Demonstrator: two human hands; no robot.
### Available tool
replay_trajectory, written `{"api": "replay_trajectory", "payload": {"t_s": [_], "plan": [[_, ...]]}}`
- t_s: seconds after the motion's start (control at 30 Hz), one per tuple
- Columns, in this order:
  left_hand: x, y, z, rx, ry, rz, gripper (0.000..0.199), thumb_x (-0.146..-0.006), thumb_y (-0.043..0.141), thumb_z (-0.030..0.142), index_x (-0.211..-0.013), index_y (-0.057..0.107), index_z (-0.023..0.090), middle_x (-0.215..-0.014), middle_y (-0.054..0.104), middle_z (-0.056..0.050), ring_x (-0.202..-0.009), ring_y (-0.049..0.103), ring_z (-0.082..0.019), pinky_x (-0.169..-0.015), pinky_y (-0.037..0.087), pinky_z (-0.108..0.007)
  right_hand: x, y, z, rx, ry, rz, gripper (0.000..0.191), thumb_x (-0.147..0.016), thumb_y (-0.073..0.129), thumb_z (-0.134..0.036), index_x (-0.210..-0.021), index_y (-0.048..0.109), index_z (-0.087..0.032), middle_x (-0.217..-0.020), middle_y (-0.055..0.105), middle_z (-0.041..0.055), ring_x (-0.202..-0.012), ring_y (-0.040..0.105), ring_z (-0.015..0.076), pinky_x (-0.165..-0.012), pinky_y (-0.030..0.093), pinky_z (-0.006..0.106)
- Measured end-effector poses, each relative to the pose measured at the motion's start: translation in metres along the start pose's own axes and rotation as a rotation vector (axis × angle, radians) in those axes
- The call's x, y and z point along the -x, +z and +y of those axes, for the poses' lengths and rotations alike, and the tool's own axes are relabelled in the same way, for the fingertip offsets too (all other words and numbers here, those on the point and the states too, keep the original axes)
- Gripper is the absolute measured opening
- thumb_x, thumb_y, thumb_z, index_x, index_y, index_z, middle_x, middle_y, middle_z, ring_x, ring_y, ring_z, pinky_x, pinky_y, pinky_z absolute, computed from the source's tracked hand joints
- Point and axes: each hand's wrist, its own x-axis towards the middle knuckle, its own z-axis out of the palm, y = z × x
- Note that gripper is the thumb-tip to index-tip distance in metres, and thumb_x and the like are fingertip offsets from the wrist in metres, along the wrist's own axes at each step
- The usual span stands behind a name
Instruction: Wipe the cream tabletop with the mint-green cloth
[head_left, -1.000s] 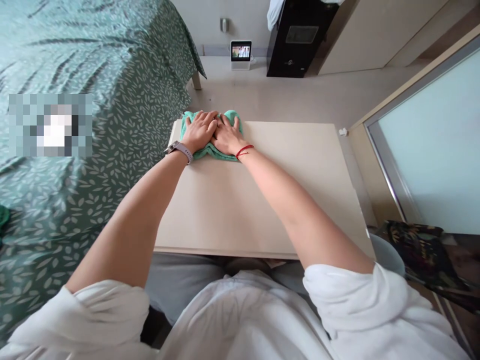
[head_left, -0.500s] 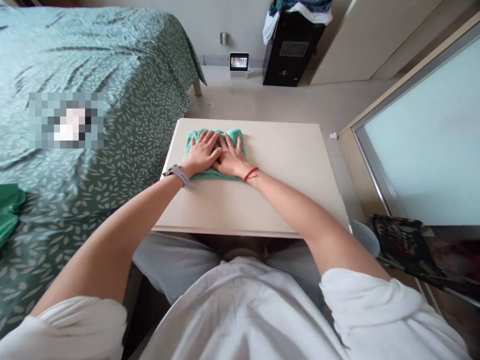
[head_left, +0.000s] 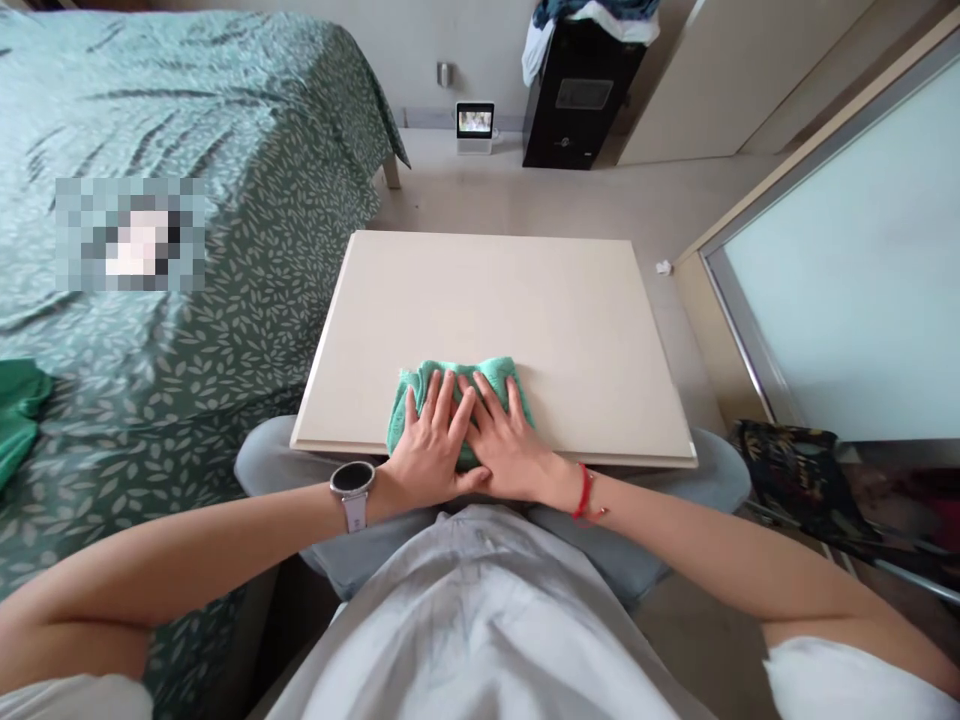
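Note:
A green cloth (head_left: 495, 372) lies bunched at the near edge of a cream tabletop (head_left: 487, 295). My left hand (head_left: 433, 440), with a watch on its wrist, rests on the left part of the cloth, fingers spread. Flat on its right part is my right hand (head_left: 510, 445), a red string at the wrist and its fingers also apart. Both palms reach over the table's near edge, and the hands touch near the thumbs. Part of the cloth is hidden beneath them.
On the left stands a bed with a green leaf-patterned sheet (head_left: 247, 270) and a green fabric piece (head_left: 19, 410). Beyond the table, a small screen device (head_left: 475, 125) and a black cabinet (head_left: 581, 95) stand on the floor. A frosted panel (head_left: 847, 250) is at the right.
Both hands and the green cloth have moved from the table's far left part toward my body and slightly right, to the near edge. My elbows are now bent outward.

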Motion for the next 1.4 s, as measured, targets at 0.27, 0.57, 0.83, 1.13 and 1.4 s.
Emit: {"api": "replay_trajectory", "payload": {"t_s": [0.27, 0.57, 0.83, 1.13, 1.4], "plan": [[-0.064, -0.013, -0.02, 0.045, -0.035, -0.039, 0.123, -0.103, 0.05, 0.09, -0.188, 0.025, 0.005, -0.191, 0.012, -0.036, -0.178, 0.01, -0.061, -0.135, 0.019, -0.089, -0.044, -0.013, 0.056, -0.044, -0.034, -0.023, 0.102, -0.101, 0.068, -0.059, -0.187, 0.036, -0.016, -0.197, 0.018, 0.0201, -0.184, 0.013, 0.0471, -0.145, 0.015, 0.08], [-0.213, -0.031, -0.102, 0.065, -0.035, 0.049, 0.089, -0.115, 0.046, 0.071, -0.186, 0.037, 0.019, -0.192, 0.028, -0.024, -0.179, 0.02, -0.05, -0.14, 0.015, -0.079, -0.154, -0.041, 0.161, -0.02, 0.095, 0.054, 0.088, -0.114, 0.052, -0.059, -0.187, 0.034, -0.014, -0.197, 0.021, 0.0218, -0.182, 0.013, 0.0478, -0.142, 0.007, 0.084], [-0.28, -0.058, -0.111, -0.041, -0.108, 0.041, 0.071, -0.116, 0.033, 0.037, -0.183, 0.042, 0.014, -0.187, 0.039, -0.021, -0.176, 0.031, -0.04, -0.142, 0.02, -0.069, -0.21, -0.057, 0.21, -0.014, 0.169, 0.148, 0.081, -0.121, 0.026, -0.06, -0.185, 0.037, -0.012, -0.193, 0.029, 0.0261, -0.179, 0.02, 0.0494, -0.139, 0.009, 0.087], [-0.281, -0.057, -0.11, -0.031, -0.156, 0.068, 0.076, -0.113, 0.031, 0.04, -0.184, 0.042, 0.017, -0.19, 0.038, -0.016, -0.177, 0.031, -0.037, -0.143, 0.017, -0.071, -0.217, -0.053, 0.217, -0.022, 0.17, 0.217, 0.087, -0.119, 0.018, -0.065, -0.186, 0.035, -0.011, -0.19, 0.037, 0.0259, -0.178, 0.024, 0.0494, -0.139, 0.009, 0.085], [-0.223, -0.046, -0.075, -0.069, -0.133, -0.023, 0.079, -0.115, 0.036, 0.044, -0.189, 0.03, 0.015, -0.195, 0.023, -0.019, -0.182, 0.017, -0.043, -0.143, 0.015, -0.073, -0.154, -0.051, 0.161, 0.062, 0.22, 0.058, 0.085, -0.113, 0.044, -0.047, -0.189, 0.029, -0.011, -0.198, 0.019, 0.0197, -0.182, 0.014, 0.0479, -0.143, 0.009, 0.08]]}}
